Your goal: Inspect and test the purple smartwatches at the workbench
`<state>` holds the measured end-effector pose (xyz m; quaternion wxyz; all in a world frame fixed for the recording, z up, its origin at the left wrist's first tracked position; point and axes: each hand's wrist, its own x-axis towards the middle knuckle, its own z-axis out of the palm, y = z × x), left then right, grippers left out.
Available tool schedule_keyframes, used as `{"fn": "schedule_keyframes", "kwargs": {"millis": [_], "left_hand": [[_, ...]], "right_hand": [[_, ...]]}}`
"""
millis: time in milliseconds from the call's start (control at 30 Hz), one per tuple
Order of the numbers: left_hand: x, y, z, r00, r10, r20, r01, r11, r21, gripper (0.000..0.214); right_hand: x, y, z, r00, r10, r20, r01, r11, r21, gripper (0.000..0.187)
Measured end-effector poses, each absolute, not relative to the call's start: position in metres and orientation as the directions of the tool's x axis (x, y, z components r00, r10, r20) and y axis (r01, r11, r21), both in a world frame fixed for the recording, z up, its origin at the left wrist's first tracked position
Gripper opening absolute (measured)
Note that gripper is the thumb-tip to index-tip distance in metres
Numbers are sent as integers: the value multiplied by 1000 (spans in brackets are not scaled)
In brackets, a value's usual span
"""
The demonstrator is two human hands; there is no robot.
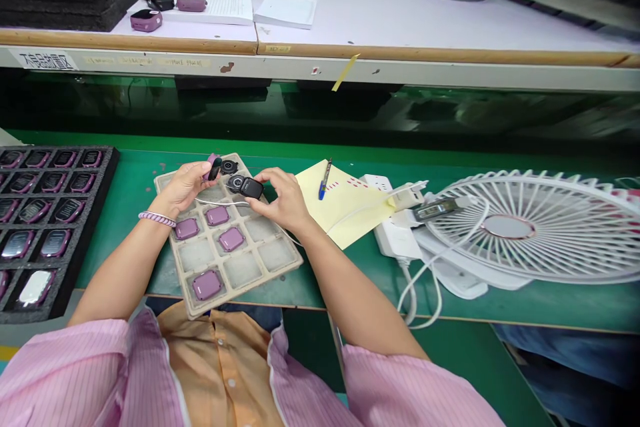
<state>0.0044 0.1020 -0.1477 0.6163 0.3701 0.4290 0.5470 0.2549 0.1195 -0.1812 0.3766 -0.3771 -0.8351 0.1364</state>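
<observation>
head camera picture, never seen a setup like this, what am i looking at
No machine here: a person works bare-handed, filmed by a camera on their head, looking down. The left hand pinches a purple-and-black piece; the right hand holds a black device. Beneath them, on a green bench, a pale compartment tray carries four purple pieces. A black foam tray of watch-like pieces lies to the left; a yellow sheet, pen and white fan lie to the right.

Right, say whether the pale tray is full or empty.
The pale tray is partly filled: four purple pieces show in its compartments, while others are bare; the far end is partly hidden.
</observation>
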Motion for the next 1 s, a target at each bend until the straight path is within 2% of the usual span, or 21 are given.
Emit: {"fn": "schedule_keyframes", "kwargs": {"millis": [600,833,1000], "left_hand": [[9,98,-142,18,990,-142,-363,139,922,60],[10,99,-140,18,989,-149,-358,146,922,60],[11,99,-140,17,988,-152,-360,148,921,60]], "right_hand": [[255,119,-182,-440,723,532,534,687,-492,30],[256,119,-182,-435,670,602,489,737,-467,27],[255,119,-182,-438,696,570,509,714,-481,28]]}}
